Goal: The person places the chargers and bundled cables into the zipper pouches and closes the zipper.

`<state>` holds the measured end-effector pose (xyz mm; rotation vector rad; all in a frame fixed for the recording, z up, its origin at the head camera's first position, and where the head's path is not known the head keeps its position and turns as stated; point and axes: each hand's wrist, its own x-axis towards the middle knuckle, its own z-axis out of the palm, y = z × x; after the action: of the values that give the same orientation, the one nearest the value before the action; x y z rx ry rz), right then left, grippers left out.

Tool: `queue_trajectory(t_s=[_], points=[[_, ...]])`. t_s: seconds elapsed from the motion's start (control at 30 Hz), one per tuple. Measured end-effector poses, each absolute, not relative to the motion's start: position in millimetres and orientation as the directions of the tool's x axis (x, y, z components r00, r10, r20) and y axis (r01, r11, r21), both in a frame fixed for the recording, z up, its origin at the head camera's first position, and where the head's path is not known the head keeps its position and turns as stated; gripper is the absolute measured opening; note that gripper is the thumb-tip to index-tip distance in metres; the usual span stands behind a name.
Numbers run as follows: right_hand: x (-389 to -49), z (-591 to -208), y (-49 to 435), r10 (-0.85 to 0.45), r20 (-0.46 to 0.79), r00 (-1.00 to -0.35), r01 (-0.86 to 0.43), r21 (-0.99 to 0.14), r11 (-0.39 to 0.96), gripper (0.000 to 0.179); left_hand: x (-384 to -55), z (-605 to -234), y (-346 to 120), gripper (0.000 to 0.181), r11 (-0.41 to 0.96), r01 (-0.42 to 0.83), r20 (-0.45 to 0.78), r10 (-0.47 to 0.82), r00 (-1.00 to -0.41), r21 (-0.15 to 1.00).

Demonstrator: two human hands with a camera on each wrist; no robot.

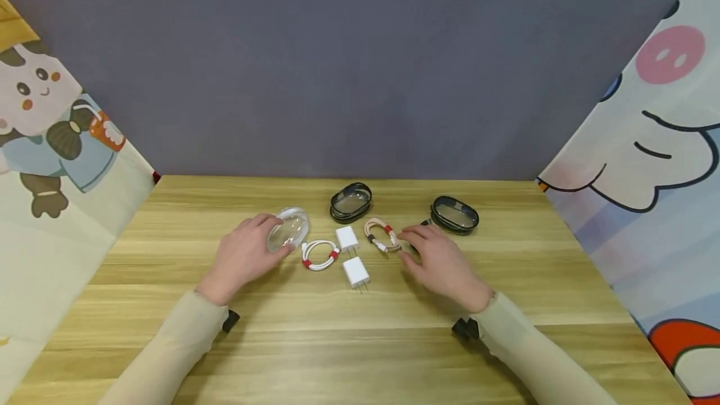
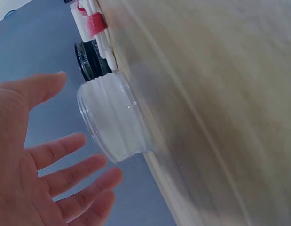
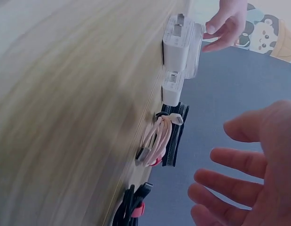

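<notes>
My left hand (image 1: 242, 258) is spread around the near-left side of a clear oval case (image 1: 288, 233) on the table. In the left wrist view its fingers stand relaxed and apart beside the case wall (image 2: 114, 117). My right hand (image 1: 441, 264) hovers with loosely bent fingers by a coiled pink cable (image 3: 157, 139), holding nothing. Under that hand lies a coiled black cable (image 3: 122, 212) with a red tie, mostly hidden in the head view. Between the hands lie a white cable (image 1: 320, 267) with red ties and two white charger plugs, one farther (image 1: 347, 237) and one nearer (image 1: 356, 271).
Behind the plugs stands a black-rimmed oval case (image 1: 343, 217); another black-rimmed case (image 1: 458, 229) sits beyond my right hand. The wooden table (image 1: 337, 349) ends at a grey back panel (image 1: 349, 80). Printed cartoon cloths hang at both sides.
</notes>
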<state>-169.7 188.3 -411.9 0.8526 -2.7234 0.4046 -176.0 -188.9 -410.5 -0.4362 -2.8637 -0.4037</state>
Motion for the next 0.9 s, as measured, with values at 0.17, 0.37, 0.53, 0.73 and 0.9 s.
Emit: queue_trajectory(t_s=[0.17, 0.37, 0.53, 0.73, 0.9], points=[[-174, -413, 181, -0.508, 0.320, -0.800, -0.582, -0.204, 0.787, 0.032, -180, -414, -190, 0.062, 0.917, 0.306, 0.226, 0.251, -0.941, 0.255], [-177, -418, 170, -0.509, 0.310, -0.803, -0.584, -0.235, 0.777, 0.029, -182, -414, -190, 0.062, 0.909, 0.317, 0.221, 0.262, -0.940, 0.270], [-179, -419, 160, -0.528, 0.300, -0.794, -0.599, -0.245, 0.762, 0.029, -182, -415, -191, 0.058, 0.916, 0.301, 0.215, 0.248, -0.945, 0.266], [-183, -416, 150, -0.556, 0.322, -0.766, -0.636, -0.251, 0.730, 0.027, -185, -416, -190, 0.057, 0.920, 0.292, 0.214, 0.240, -0.947, 0.261], [-188, -413, 140, -0.581, 0.311, -0.752, -0.655, -0.251, 0.713, 0.029, -188, -416, -190, 0.056, 0.913, 0.307, 0.201, 0.258, -0.945, 0.270]])
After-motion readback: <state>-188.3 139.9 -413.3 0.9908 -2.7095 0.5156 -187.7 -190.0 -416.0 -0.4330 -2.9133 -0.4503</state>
